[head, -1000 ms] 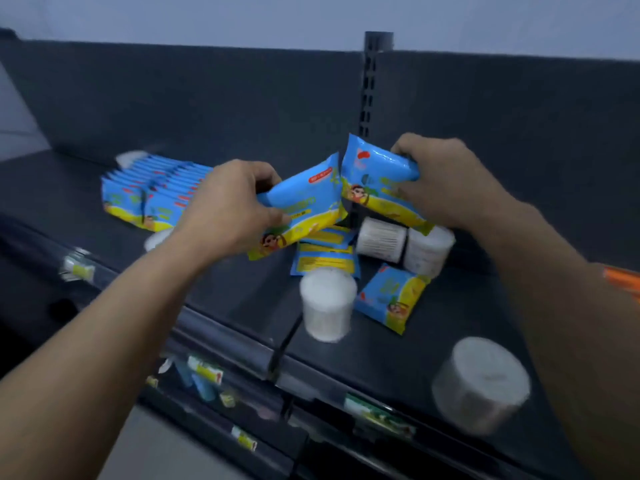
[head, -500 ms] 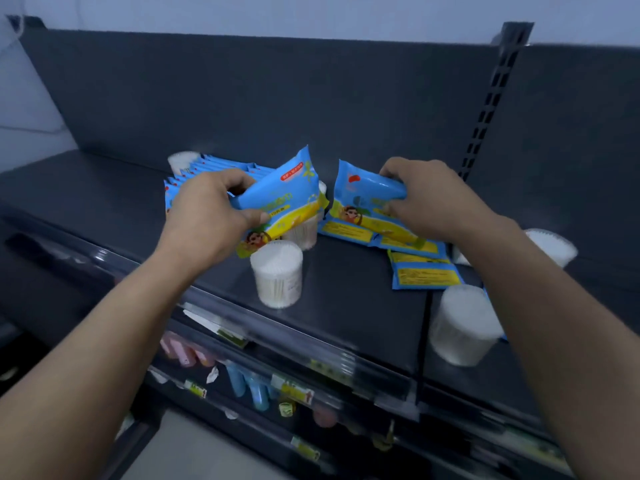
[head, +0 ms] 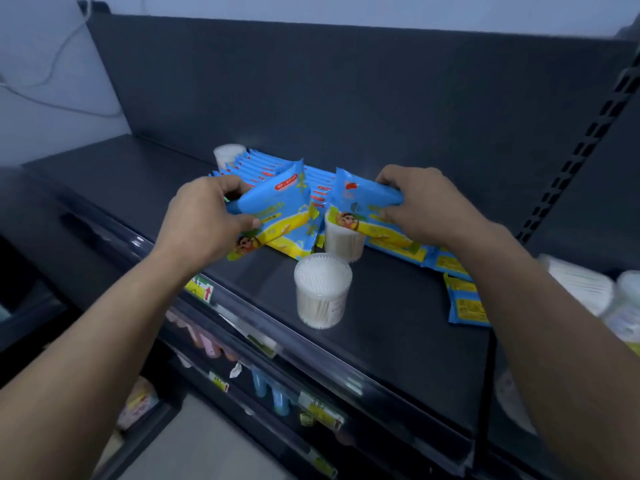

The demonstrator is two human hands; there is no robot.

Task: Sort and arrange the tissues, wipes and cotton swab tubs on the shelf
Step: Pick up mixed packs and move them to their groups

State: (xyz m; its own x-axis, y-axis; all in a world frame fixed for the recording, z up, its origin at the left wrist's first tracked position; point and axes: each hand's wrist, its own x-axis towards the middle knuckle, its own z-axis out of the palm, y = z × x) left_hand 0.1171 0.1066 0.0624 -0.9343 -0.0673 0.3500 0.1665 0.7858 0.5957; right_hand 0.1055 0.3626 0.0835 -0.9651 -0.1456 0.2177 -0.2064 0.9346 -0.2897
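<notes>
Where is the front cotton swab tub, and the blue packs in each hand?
Front cotton swab tub (head: pixel 322 273), head view, white top.
Left pack (head: pixel 273 206), gripped by left hand (head: pixel 201 226), head view, blue front.
Right pack (head: pixel 363 199), gripped by right hand (head: pixel 426 206), head view, blue front.

blue-yellow wipe pkts (head: pixel 277 216) w/ cartoon print, white swab tub (head: pixel 322 289), dark grey shelf (head: pixel 398 323)

Your head camera looks forward and down at the dark grey metal shelf (head: pixel 398 341). It sits near, above the shelf's front edge.
</notes>
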